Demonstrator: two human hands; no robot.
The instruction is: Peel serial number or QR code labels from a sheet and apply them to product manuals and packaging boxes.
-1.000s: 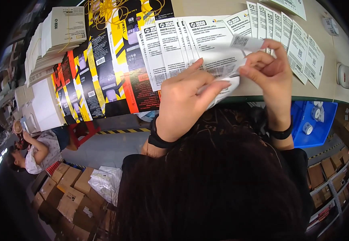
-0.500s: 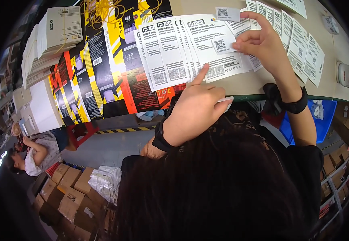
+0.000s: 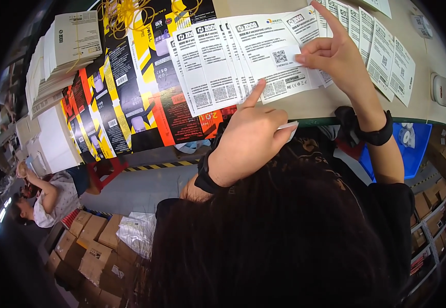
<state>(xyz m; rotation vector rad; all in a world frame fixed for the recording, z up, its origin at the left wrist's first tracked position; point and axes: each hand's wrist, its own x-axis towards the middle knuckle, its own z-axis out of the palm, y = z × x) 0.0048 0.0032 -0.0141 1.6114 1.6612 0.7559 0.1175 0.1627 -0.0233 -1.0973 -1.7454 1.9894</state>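
Note:
Overlapping white printed cards point(image 3: 256, 41) are fanned along the table edge before me. My left hand point(image 3: 248, 141) rests its stretched index fingertip on one card's lower part, while its thumb and curled fingers grip a white slip point(image 3: 289, 126), mostly hidden. A small white QR-code label point(image 3: 282, 57) lies on the same card. My right hand point(image 3: 333, 56) has its thumb and a bent finger at the label's right edge, its index finger raised toward the top. Whether the label is stuck down I cannot tell.
More cards point(image 3: 387, 59) fan out at right, near a white device point(image 3: 443, 93). Banded card stacks point(image 3: 76, 38), yellow rubber bands point(image 3: 125, 15) and printed packaging sheets point(image 3: 135, 87) lie left. A blue bin point(image 3: 413, 149) sits below right; cartons point(image 3: 97, 256) and another person point(image 3: 53, 200) are lower left.
A second QR-code label by my right index finger is out of sight now, and that finger has risen slightly. My left hand stays nearly still; the fanned cards sit marginally further left.

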